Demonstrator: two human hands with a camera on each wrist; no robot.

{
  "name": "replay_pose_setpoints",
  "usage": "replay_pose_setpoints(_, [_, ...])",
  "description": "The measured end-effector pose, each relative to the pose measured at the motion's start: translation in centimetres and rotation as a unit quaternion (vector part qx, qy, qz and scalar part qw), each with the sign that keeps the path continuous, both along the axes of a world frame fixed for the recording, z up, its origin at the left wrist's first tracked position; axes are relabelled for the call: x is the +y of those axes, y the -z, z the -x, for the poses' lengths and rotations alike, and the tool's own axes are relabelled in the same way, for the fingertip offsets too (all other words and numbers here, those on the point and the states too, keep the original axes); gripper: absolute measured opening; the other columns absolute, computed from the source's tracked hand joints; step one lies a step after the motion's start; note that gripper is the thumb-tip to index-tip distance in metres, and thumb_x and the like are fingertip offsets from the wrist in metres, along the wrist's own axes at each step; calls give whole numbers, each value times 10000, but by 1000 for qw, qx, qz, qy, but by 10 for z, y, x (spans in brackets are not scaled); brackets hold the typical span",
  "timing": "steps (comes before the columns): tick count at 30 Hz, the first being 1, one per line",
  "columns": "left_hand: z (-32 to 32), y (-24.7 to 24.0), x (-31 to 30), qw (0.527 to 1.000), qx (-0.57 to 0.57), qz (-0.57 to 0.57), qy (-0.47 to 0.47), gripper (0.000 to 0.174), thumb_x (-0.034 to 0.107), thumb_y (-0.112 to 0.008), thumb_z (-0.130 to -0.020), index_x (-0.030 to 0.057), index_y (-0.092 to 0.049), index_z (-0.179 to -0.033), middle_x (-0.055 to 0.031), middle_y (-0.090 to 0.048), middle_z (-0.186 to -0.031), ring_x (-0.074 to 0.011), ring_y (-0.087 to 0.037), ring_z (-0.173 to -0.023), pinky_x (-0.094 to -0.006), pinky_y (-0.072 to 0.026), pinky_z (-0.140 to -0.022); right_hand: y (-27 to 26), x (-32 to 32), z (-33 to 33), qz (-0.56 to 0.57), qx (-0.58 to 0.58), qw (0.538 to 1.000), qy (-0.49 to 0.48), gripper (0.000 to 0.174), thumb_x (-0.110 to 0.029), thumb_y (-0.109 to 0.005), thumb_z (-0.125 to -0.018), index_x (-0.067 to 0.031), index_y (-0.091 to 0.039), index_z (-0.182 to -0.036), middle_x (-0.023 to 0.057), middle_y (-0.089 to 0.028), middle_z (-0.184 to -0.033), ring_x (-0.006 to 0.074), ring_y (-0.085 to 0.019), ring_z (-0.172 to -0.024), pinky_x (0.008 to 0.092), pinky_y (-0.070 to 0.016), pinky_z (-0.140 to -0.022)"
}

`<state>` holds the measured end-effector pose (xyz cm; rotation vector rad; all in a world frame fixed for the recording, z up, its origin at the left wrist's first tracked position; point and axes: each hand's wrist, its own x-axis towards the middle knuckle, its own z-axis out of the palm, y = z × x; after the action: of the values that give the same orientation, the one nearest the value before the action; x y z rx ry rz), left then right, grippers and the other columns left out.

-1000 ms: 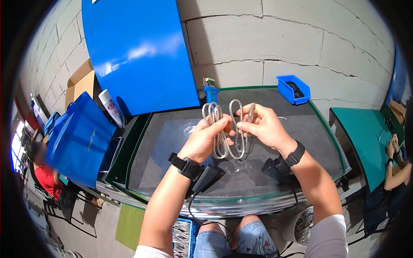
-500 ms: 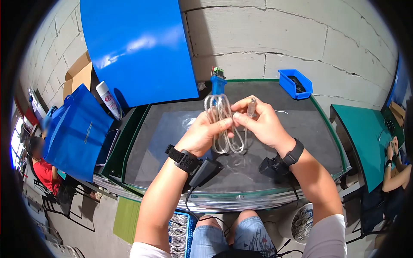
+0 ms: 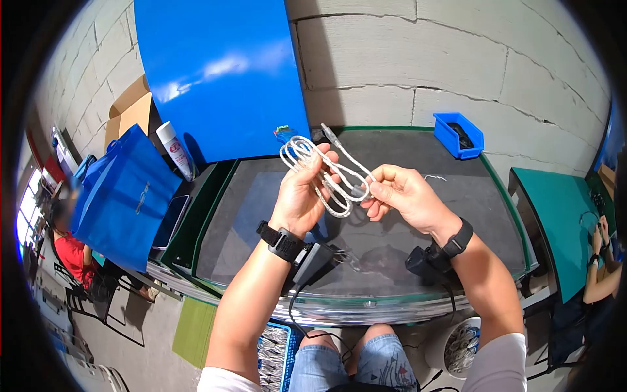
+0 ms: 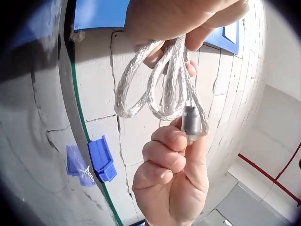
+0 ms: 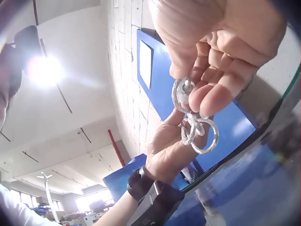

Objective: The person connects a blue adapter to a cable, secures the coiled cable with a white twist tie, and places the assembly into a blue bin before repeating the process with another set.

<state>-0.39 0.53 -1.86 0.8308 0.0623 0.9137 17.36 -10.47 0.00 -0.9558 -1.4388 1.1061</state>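
A silvery clear-jacketed cable [image 3: 340,204], looped into a coil, hangs between both hands. My left hand [image 3: 302,193] grips the bundled loops between thumb and fingers. From the coil a plug [image 3: 330,134] sticks up, held by neither hand. With thumb and fingertips my right hand [image 3: 410,197] pinches the cable at the coil's right side. The left wrist view has a grey cylinder [image 4: 191,120] in a clear sleeve on the cable, right at the right fingertips. In the right wrist view, small loops [image 5: 205,137] dangle below the right fingers, and the left hand [image 5: 164,149] shows behind them.
A dark mat [image 3: 450,242] covers the bench. At its back right stands a blue bin [image 3: 457,145] with black items. A blue board [image 3: 222,78] leans on the wall; a spray can [image 3: 175,150] and blue bag [image 3: 124,202] stand left. Below are cable-filled containers [image 3: 434,356].
My right hand has let go of the plug and now pinches the cable lower down. The coil has tilted in my left hand, and the plug now points up toward the back.
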Motion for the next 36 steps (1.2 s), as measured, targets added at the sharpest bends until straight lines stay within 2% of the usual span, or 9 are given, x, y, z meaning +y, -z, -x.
replay_pose_setpoints(5, [-1,5,6,998,-15,-32,48,270,225,-528,-903,65,-521,-1120,-47,-589,-976,-311,-608,-938,-417,-511,-812,3,-1,4,-9,17,1000,-22,222,-183,-524,-919,24,-532,-1000,108,-621,-842,141,-609,-694,258,-515,-636])
replay_pose_setpoints(9, [-4,-7,-7,997,-12,-57,42,260,241,-552,-889,72,-532,-1086,-131,-545,-1164,-314,-528,-1114,-454,-467,-920,8,0,8,7,-32,999,-14,211,-180,-520,-921,21,-546,-980,92,-626,-838,140,-614,-726,251,-503,-641])
replay_pose_setpoints(13, [-2,-6,-12,994,45,-80,58,299,248,-537,-903,60,-466,-1124,-79,-597,-902,-223,-609,-872,-361,-524,-744,17,4,6,-9,-144,989,-19,224,-188,-535,-913,29,-576,-878,31,-606,-730,83,-574,-707,239,-482,-659])
replay_pose_setpoints(16, [-5,-8,-14,991,32,-106,76,297,254,-541,-904,33,-482,-1093,-55,-580,-839,-184,-598,-736,-333,-514,-692,11,1,1,-39,-190,981,-8,192,-170,-530,-910,16,-579,-901,23,-603,-752,80,-572,-711,242,-485,-661])
replay_pose_setpoints(20, [0,-17,-25,980,138,-127,63,269,249,-545,-902,31,-509,-1056,-54,-587,-801,-156,-588,-700,-309,-500,-668,-7,-4,3,-73,-64,989,114,203,-190,-539,-906,-27,-537,-1026,3,-557,-807,53,-529,-660,203,-457,-588])
replay_pose_setpoints(22, [-3,-16,-29,950,193,-216,115,250,234,-552,-897,31,-528,-1041,-60,-592,-772,-142,-596,-692,-282,-492,-657,-8,-6,5,-84,-44,988,123,214,-178,-557,-897,-35,-521,-1052,-12,-535,-797,35,-511,-650,188,-447,-576])
replay_pose_setpoints(26, [-2,-21,-35,931,234,-232,155,246,217,-574,-882,34,-526,-1039,-100,-627,-848,-160,-625,-733,-275,-503,-676,-6,-6,6,-129,-52,983,120,215,-121,-574,-877,-14,-525,-1058,-10,-547,-812,24,-513,-670,177,-447,-577])
replay_pose_setpoints(32, [-4,-22,-35,955,224,-149,124,249,190,-602,-864,30,-509,-1031,-137,-638,-881,-192,-647,-772,-315,-525,-704,-1,-3,4,-185,-18,970,158,218,-37,-518,-876,14,-538,-1086,24,-547,-877,53,-542,-728,200,-486,-643])
replay_pose_setpoints(36, [-5,-18,-32,955,217,-181,86,204,172,-606,-860,32,-525,-982,-78,-622,-799,-152,-622,-699,-302,-529,-672,2,-1,7,-185,19,975,120,208,-26,-509,-881,16,-509,-1085,41,-545,-896,76,-560,-763,220,-496,-671])
